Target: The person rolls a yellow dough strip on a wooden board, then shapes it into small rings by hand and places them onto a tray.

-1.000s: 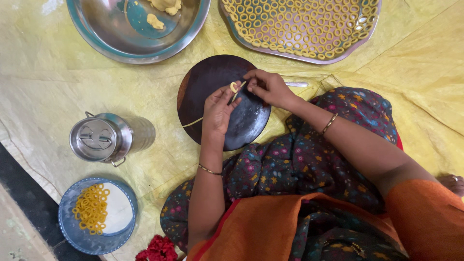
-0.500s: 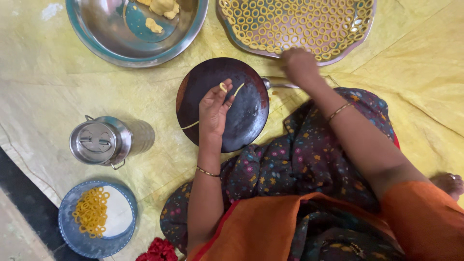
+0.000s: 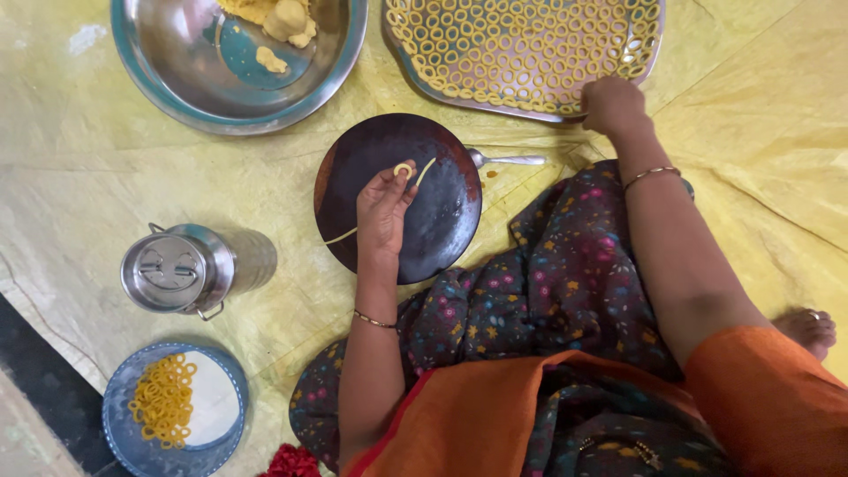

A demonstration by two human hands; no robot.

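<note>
Over dark round plate [image 3: 442, 221], left hand [image 3: 382, 208] fingers pinching dough strand [image 3: 353, 231], running diagonally lower-left to upper-right.

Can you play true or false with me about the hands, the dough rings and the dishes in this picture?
1. The left hand rests on the dark round plate. True.
2. The right hand holds the spoon. False: it touches the edge of the tray of rings; the spoon lies alone.
3. The steel can has its lid on. True.
4. The big steel bowl is full of rings. False: it holds lumps of yellow dough.
5. The small blue plate has a pile of rings. True.
</note>
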